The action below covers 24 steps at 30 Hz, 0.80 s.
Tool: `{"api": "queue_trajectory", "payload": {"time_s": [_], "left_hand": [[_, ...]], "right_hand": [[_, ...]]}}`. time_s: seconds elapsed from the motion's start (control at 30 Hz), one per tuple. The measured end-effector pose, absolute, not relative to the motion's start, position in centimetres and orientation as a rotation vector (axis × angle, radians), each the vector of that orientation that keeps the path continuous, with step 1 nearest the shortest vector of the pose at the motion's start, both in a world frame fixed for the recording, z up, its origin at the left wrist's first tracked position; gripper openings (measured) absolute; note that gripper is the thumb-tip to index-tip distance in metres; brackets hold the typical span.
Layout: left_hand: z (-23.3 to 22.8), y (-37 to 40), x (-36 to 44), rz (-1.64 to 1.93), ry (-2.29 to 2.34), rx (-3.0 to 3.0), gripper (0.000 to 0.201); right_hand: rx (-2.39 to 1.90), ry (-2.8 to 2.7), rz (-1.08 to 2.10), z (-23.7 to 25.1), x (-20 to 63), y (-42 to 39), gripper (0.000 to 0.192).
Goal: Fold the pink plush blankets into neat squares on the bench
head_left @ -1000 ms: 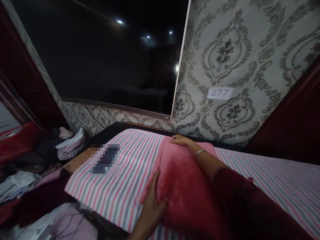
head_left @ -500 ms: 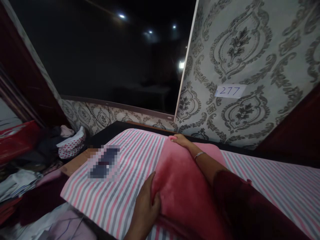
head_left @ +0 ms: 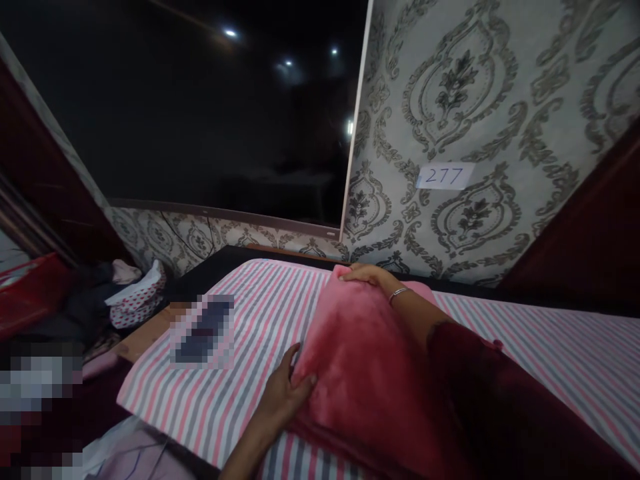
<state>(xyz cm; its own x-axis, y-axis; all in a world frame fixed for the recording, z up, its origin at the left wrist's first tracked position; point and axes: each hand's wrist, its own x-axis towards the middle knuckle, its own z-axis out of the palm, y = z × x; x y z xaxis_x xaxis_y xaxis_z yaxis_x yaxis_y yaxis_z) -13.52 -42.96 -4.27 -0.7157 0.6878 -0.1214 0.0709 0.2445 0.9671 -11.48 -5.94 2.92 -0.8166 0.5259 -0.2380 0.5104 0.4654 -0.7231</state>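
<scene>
- The pink pillow (head_left: 360, 360) lies on the striped sheet (head_left: 240, 373) of the bed, partly lifted along its left edge.
- I judge it soft, light and plush; it should sag if held at one corner, so both ends are the better hold.
- My left hand (head_left: 285, 393) grips the near left corner, fingers curled round the edge.
- My right hand (head_left: 365, 275) rests over the far top corner, fingers bent on the fabric; I can't tell whether it pinches or only presses.
- A blurred dark object (head_left: 203, 330) lies on the sheet, well left of the pillow.
- Behind the bed, patterned wallpaper carries a paper label (head_left: 444, 177); folded clothes (head_left: 135, 297) sit off to the left.
</scene>
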Motion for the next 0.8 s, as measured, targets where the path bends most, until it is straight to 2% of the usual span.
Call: {"api": "queue_trajectory", "payload": {"time_s": [0.17, 0.27, 0.43, 0.53, 0.6, 0.7, 0.8], "left_hand": [[-2.8, -42.8, -12.9, 1.470, 1.887, 0.862, 0.087], [0.0, -42.5, -12.8, 1.480, 1.993, 1.112, 0.082], [9.9, -39.6, -14.0, 1.333, 2.404, 1.827, 0.080], [16.8, -37.1, -13.6, 1.164, 2.701, 2.168, 0.080], [19.9, -36.0, -12.8, 1.095, 2.828, 2.312, 0.079], [19.6, -35.6, -11.6, 1.105, 2.844, 2.556, 0.075], [13.2, -36.6, -11.3, 1.092, 2.715, 2.806, 0.056]], "right_hand": [[-0.782, -2.473, 1.428, 7.2, -6.6, -5.3, 0.034], [-0.698, -2.343, 1.429, 10.3, -2.1, -4.8, 0.032], [-0.480, -1.940, 1.338, 15.9, 5.9, -3.5, 0.035], [-0.379, -1.768, 1.207, 19.4, 10.1, -3.2, 0.038], [-0.301, -1.715, 1.091, 21.0, 12.9, -3.8, 0.040], [-0.240, -1.719, 0.806, 19.9, 17.5, -6.0, 0.042], [-0.381, -1.843, 0.528, 13.0, 22.1, -9.3, 0.037]]}}
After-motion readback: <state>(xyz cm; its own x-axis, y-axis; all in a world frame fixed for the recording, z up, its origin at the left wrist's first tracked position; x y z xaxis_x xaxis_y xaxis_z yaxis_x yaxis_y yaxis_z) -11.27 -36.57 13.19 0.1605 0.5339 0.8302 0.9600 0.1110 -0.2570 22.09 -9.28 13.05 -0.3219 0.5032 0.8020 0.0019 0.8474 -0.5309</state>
